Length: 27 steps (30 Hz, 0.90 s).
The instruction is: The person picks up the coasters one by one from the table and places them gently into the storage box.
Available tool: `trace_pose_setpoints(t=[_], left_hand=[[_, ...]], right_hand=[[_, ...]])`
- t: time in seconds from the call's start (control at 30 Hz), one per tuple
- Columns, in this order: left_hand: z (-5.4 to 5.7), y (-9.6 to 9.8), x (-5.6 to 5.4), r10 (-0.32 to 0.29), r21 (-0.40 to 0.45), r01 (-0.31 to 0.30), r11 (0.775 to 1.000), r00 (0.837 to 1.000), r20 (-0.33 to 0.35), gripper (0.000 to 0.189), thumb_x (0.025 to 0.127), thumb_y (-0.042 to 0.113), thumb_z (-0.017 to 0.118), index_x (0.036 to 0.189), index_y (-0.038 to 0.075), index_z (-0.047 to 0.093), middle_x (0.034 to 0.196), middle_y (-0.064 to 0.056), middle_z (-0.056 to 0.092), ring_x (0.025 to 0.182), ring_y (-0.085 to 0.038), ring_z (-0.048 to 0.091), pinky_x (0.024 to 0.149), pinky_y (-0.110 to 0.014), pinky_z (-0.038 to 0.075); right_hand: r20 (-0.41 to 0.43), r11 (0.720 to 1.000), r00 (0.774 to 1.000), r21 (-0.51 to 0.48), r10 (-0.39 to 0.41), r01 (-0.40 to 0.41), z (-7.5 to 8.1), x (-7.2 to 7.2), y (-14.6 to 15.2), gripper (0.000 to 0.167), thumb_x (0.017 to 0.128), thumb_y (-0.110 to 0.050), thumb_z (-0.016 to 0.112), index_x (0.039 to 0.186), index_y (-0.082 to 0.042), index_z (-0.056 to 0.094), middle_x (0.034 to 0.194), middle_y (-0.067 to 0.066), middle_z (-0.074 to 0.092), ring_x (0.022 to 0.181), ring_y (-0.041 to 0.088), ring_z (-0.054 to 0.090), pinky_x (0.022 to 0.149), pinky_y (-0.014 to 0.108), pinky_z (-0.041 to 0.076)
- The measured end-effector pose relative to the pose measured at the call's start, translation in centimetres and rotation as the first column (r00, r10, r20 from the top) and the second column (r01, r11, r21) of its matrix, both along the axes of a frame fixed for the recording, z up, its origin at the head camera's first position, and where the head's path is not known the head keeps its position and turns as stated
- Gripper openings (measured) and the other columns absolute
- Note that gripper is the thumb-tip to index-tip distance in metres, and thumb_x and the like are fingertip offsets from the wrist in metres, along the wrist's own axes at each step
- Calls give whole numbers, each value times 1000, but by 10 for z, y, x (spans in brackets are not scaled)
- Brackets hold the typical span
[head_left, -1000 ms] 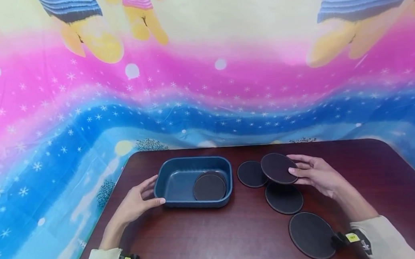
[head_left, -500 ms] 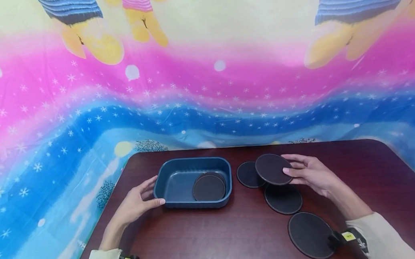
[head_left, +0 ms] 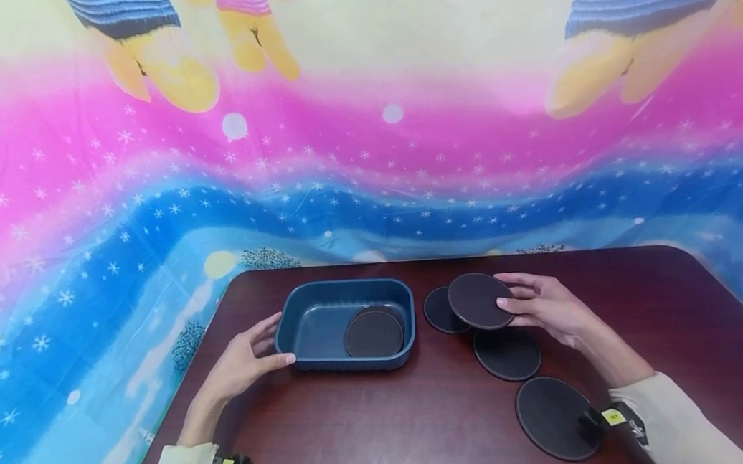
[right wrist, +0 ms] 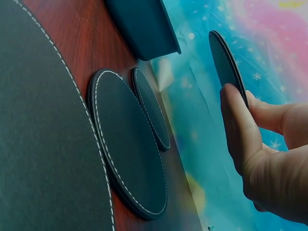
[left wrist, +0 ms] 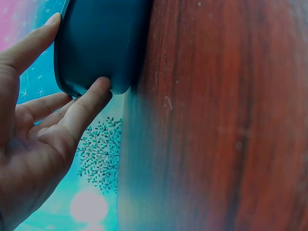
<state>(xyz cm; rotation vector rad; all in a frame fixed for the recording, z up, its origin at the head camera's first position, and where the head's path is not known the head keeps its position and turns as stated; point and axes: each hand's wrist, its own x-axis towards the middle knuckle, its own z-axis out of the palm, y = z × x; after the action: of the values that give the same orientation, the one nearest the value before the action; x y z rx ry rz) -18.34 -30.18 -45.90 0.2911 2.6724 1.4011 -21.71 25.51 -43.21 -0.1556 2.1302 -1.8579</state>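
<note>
In the head view my right hand (head_left: 548,309) pinches a round dark coaster (head_left: 480,302) by its right edge, thumb on top and fingers beneath. It is raised above the table, overlapping a coaster (head_left: 438,310) lying at the back. My left hand (head_left: 241,363) holds the left end of a dark blue rectangular bin (head_left: 353,363), with the thumb (left wrist: 41,41) at its rim and fingers along its outer wall. Inside the bin, at its right end, overlapping coasters (head_left: 374,334) lie. Two more coasters rest on the table: one in the middle (head_left: 508,355), one nearer (head_left: 556,418).
White stitching rings the coasters (right wrist: 130,139) in the right wrist view. The dark red-brown table (head_left: 360,434) has a rounded back edge against a colourful printed cloth (head_left: 366,153). A black strap device sits on each wrist; the right one (head_left: 607,420) overlaps the nearest coaster.
My right hand has moved a little to the left with the coaster, which now covers more of the back coaster. My left hand and the bin have stayed in place.
</note>
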Motion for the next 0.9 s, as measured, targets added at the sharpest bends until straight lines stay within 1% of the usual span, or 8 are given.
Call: trace_pose_setpoints(t=[0.17,0.33,0.53,0.7,0.8,0.9], left_hand=[[1,0,0,3,3,-3,1000,1000,6,93,92,29,88,167,7,37,157,-25,56,141,-45,61,100,-38,63],[1,1,0,2,5,-2,1000,1000,10,93,92,29,88,167,7,37,157,-26,56,141,-45,61,100,-37,63],[0,4,-1,-3,0,3,1000,1000,15,93,93,30,87,167,7,36,158,-26,56,141,-45,61,101,-40,63],[-1,7,-2,-16,-1,16,1000,1000,16,93,94,30,86,168,8,36,158,-25,56,141,-45,60,101,-42,63],[1,5,-2,-13,-7,14,1000,1000,11,93,94,31,86,168,9,35,158,-25,56,142,-45,60,101,-45,63],[3,2,-1,-2,-17,2,1000,1000,8,93,94,31,86,169,10,35,158,-25,56,141,-45,61,100,-46,63]], right_hand=[[9,1000,1000,-18,3,-3,0,-3,-7,78,104,-15,73,167,-1,31,135,13,65,98,13,81,88,32,66],[7,1000,1000,-19,9,-9,-1,-4,-14,76,104,-14,73,167,0,33,140,22,62,97,13,81,87,32,66],[26,1000,1000,-6,1,-1,0,-2,-22,75,103,-14,74,167,-2,35,148,31,55,97,13,80,87,32,66],[39,1000,999,-16,-1,2,0,-1,-28,73,103,-11,73,166,-2,37,143,29,60,96,13,80,86,33,66],[48,1000,999,-23,-6,8,1,-5,-34,71,103,-9,73,165,-2,38,138,25,64,94,14,80,86,34,67],[55,1000,998,-27,-3,5,1,-9,-44,71,103,-7,73,165,-3,39,138,27,64,93,14,80,85,33,67]])
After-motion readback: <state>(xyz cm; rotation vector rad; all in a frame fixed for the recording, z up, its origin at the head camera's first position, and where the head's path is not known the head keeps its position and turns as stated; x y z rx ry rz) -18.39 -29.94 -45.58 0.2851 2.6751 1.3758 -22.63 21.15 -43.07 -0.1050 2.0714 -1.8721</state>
